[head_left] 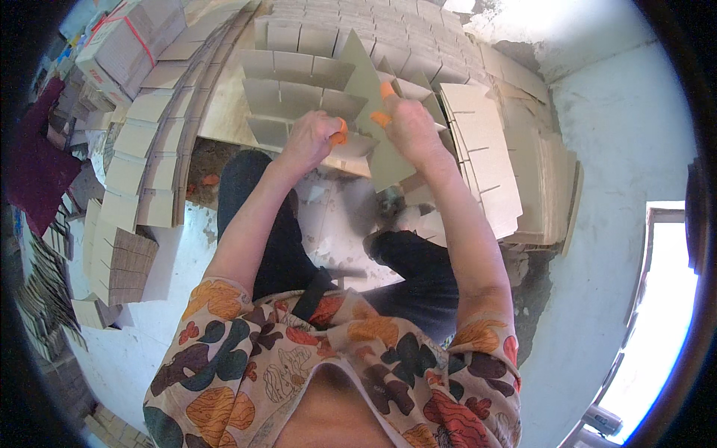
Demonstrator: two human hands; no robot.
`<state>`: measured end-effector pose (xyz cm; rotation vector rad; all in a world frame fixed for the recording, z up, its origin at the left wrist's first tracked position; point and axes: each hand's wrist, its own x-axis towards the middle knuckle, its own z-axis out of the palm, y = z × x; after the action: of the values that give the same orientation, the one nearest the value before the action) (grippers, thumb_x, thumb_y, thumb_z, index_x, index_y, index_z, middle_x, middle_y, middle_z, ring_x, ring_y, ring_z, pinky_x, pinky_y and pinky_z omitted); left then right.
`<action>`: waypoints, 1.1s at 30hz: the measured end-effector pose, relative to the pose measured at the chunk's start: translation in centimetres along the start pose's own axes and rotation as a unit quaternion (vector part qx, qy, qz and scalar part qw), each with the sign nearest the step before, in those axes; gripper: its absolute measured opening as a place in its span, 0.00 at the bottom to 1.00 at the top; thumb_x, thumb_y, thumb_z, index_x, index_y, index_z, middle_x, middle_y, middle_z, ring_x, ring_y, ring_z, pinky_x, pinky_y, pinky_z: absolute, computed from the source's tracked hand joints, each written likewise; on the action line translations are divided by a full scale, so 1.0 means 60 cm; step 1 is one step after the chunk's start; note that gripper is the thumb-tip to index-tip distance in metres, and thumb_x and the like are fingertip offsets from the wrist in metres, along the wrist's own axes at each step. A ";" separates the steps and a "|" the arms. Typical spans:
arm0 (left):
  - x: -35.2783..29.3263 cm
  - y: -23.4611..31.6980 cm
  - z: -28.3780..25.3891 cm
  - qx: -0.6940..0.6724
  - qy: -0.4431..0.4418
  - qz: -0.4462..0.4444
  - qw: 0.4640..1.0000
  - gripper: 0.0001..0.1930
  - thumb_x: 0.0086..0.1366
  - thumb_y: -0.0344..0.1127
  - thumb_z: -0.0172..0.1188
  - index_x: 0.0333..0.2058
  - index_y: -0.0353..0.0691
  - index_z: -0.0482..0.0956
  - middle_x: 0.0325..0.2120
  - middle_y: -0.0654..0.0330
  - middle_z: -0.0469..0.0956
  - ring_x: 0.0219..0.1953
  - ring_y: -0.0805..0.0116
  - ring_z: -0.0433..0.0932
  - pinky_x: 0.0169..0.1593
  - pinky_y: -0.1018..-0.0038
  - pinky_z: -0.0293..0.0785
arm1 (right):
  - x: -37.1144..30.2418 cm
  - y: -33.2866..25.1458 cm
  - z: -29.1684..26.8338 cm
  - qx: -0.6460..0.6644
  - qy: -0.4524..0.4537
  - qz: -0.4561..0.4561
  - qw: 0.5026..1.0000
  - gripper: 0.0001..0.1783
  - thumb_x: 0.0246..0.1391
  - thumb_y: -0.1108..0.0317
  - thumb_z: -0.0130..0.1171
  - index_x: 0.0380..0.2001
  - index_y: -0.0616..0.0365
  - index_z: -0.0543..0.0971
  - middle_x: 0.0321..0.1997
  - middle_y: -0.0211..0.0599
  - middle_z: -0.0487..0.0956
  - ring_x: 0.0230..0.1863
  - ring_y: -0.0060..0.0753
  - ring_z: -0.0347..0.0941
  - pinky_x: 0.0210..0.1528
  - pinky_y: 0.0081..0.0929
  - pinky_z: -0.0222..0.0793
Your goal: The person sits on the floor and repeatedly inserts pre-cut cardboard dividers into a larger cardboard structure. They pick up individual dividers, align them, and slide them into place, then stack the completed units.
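Ahead of me, several slotted cardboard strips (299,67) stand on edge in rows. A long cardboard strip (390,160) cuts across their right part, slanting toward me. My right hand (414,127) is closed on this long strip near its middle, with orange covers on the fingers. My left hand (308,140), also wearing orange finger covers, is curled at the near rows, apparently pinching the end of one standing strip; its fingertips are partly hidden. Just right of my right hand lies a stack of slotted cardboard sheets (482,153).
Overlapping cardboard strips (153,149) line the left side, with a cardboard bundle (123,265) below them. A taped carton (131,52) sits at the far left, above a maroon cloth (41,160). More stacked cardboard (549,187) stands against the pale wall (605,149) at right.
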<state>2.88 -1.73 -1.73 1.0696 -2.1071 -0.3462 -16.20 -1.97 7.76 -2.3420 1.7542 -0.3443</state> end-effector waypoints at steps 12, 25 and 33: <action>0.002 0.013 -0.008 -0.003 -0.016 -0.007 1.000 0.06 0.48 0.31 0.64 0.26 0.39 0.77 0.20 0.55 0.72 0.28 0.55 0.72 0.32 0.63 0.69 | -0.084 -0.002 0.028 -0.047 -0.077 -0.049 0.995 0.12 0.46 0.76 0.52 0.36 0.69 0.71 0.28 0.57 0.77 0.36 0.57 0.75 0.38 0.45 0.71; -0.003 0.012 -0.014 -0.024 -0.017 -0.034 0.999 0.07 0.47 0.28 0.64 0.28 0.37 0.79 0.23 0.55 0.76 0.27 0.58 0.75 0.32 0.67 0.70 | -0.180 0.251 -0.089 -0.224 0.222 0.203 0.927 0.34 0.46 0.50 0.64 0.52 0.57 0.68 0.47 0.45 0.75 0.48 0.52 0.69 0.44 0.44 0.70; 0.000 0.008 -0.011 -0.024 -0.021 -0.020 0.999 0.06 0.47 0.27 0.64 0.27 0.38 0.79 0.23 0.56 0.77 0.28 0.59 0.76 0.32 0.68 0.71 | -0.253 0.424 -0.090 0.275 0.071 0.350 0.893 0.23 0.43 0.63 0.67 0.40 0.67 0.77 0.34 0.40 0.79 0.32 0.30 0.76 0.35 0.27 0.73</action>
<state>3.05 -1.40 -1.01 1.0862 -2.1066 -0.4390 -45.18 5.42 4.45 -1.2294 2.0675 -0.7652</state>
